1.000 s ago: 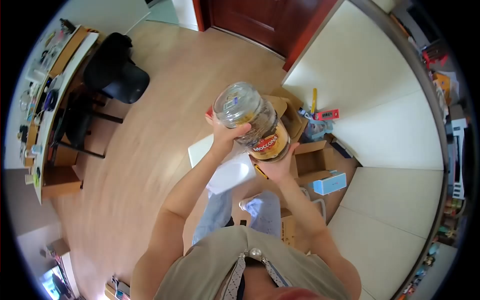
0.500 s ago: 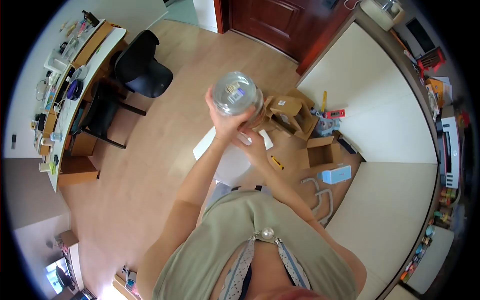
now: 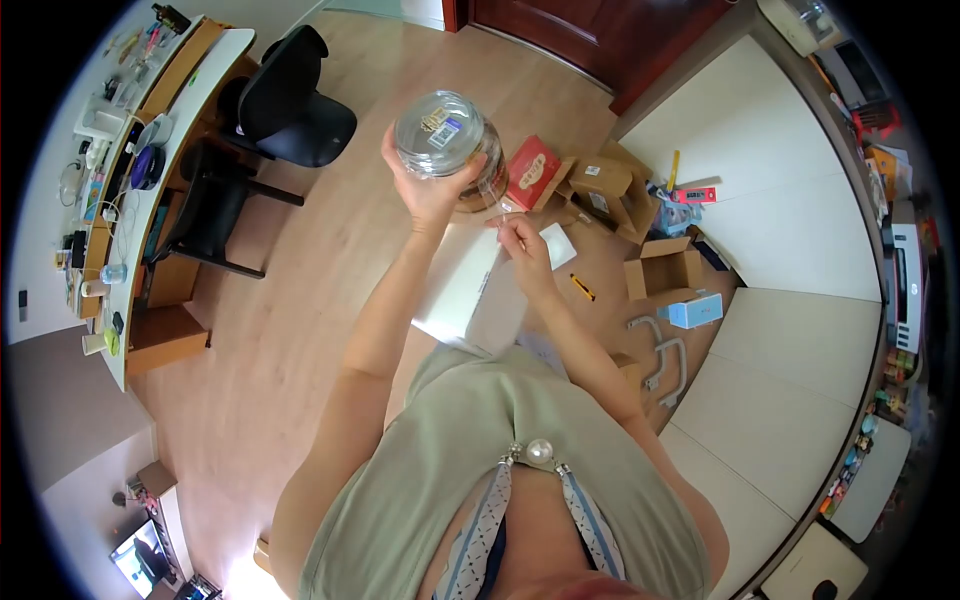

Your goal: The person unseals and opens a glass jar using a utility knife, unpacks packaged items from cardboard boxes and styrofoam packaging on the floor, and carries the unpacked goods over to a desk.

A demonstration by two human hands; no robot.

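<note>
My left hand (image 3: 432,188) is closed around a clear jar (image 3: 467,165) near its round end, which carries a gold sticker and a barcode label. The jar is tilted, with that end toward me. Beside the jar's lower side, my right hand (image 3: 527,258) has its fingers pinched together. Something thin and clear may be between those fingertips, but it is too small to make out. Below both hands is a white box-like surface (image 3: 455,285). A red box (image 3: 533,172) stands just beyond the jar.
On the floor to the right are cardboard boxes (image 3: 664,272), a yellow utility knife (image 3: 582,288), a light-blue box (image 3: 695,311) and bent grey tubes (image 3: 682,370). Black chairs (image 3: 300,115) stand by a cluttered desk (image 3: 228,50) on the left. White cabinets (image 3: 740,170) line the right side.
The jar and my left hand have shifted up and left in view. My right hand has drawn apart from my left, down and right. The red box and more of the white surface now show.
</note>
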